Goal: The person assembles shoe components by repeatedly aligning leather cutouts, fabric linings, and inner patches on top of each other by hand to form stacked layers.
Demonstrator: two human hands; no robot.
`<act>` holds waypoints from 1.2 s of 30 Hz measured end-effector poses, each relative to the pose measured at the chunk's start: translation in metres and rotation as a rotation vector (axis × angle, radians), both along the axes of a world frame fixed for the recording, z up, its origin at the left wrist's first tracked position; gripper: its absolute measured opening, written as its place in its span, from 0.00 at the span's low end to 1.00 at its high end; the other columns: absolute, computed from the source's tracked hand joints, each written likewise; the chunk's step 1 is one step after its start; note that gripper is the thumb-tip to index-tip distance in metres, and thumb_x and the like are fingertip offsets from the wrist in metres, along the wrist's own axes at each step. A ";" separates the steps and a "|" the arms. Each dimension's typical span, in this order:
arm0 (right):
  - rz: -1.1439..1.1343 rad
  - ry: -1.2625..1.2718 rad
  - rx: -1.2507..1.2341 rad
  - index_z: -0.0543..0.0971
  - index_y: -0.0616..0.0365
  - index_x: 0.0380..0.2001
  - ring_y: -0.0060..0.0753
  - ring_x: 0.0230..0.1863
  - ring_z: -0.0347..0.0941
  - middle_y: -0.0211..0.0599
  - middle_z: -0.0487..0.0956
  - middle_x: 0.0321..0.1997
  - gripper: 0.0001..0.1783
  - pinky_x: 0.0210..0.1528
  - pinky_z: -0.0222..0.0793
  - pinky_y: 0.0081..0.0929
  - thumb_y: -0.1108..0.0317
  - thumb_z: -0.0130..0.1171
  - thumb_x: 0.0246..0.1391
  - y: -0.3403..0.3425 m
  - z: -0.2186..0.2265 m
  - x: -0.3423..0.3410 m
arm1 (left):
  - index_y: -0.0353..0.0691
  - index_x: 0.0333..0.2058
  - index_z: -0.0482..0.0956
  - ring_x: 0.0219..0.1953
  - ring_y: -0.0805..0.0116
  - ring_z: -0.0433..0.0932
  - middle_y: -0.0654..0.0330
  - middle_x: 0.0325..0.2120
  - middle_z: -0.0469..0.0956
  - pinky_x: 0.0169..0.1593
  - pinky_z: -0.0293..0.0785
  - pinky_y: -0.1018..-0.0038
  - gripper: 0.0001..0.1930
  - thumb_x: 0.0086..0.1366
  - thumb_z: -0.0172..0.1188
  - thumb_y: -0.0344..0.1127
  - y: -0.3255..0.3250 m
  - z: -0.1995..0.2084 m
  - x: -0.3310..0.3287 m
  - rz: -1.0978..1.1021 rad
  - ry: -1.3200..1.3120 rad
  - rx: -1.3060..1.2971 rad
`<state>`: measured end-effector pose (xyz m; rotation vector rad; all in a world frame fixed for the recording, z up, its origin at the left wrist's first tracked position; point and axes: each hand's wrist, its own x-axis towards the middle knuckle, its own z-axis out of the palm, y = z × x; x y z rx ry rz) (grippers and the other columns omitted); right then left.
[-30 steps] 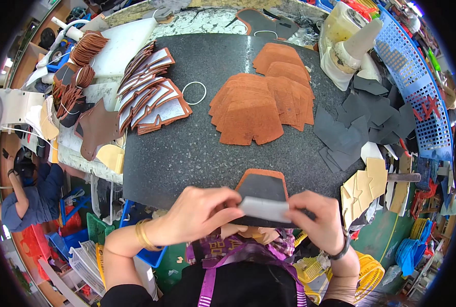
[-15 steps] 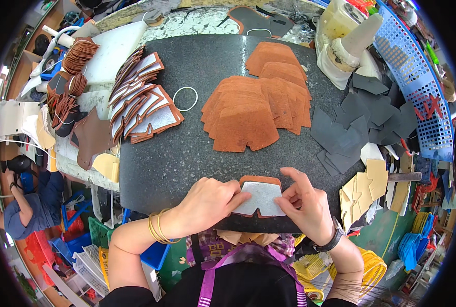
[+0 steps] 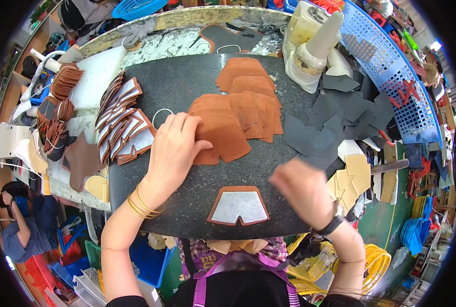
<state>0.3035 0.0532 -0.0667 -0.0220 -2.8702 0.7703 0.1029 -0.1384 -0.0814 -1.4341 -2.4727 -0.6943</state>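
A: Notice anything different from half a second ago?

B: Yes. Released the pale-faced brown piece [image 3: 238, 205], then held between both hands; see it now flat on the black slab [image 3: 192, 199], close to the near edge, notch turned toward the body.

A: And on the piece itself, compared with a second ago?

B: Then, dark grey at the middle with a pale strip between the hands; now, covered by the pale face, with brown along top and sides.

A: What of the left hand [image 3: 174, 146]?

B: Moved forward to the left edge of the pile of plain brown pieces [image 3: 220, 128], thumb spread over the brown. Cannot tell whether gripping or only touching.

A: And the right hand [image 3: 302, 192]?

B: Taken off the piece too and shifted right, near the dark grey pieces [image 3: 315, 133]. Blurred, seemingly half curled; cannot tell whether clenched or loose.

A: Farther left?

B: See the stack of pale-faced pieces [image 3: 128, 123], much as before.
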 end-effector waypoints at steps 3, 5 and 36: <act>-0.317 -0.030 0.308 0.76 0.58 0.36 0.41 0.44 0.71 0.37 0.74 0.39 0.14 0.41 0.72 0.35 0.71 0.65 0.44 0.030 0.008 -0.006 | 0.39 0.34 0.73 0.35 0.59 0.72 0.60 0.31 0.74 0.38 0.66 0.66 0.17 0.47 0.70 0.33 -0.005 0.002 -0.003 -0.011 -0.038 -0.044; -0.327 -0.052 0.369 0.77 0.60 0.36 0.42 0.47 0.71 0.37 0.76 0.45 0.14 0.44 0.73 0.35 0.69 0.65 0.44 0.045 0.001 -0.002 | 0.38 0.32 0.73 0.33 0.60 0.71 0.60 0.28 0.73 0.38 0.66 0.66 0.17 0.46 0.71 0.32 -0.005 0.010 -0.003 -0.014 -0.029 0.008; -0.235 -0.248 -0.864 0.77 0.67 0.40 0.23 0.24 0.78 0.39 0.78 0.31 0.10 0.24 0.72 0.19 0.75 0.59 0.55 -0.029 0.018 0.018 | 0.35 0.44 0.76 0.31 0.70 0.79 0.54 0.32 0.80 0.34 0.74 0.74 0.15 0.60 0.63 0.34 -0.034 0.024 0.071 -0.240 -0.836 0.074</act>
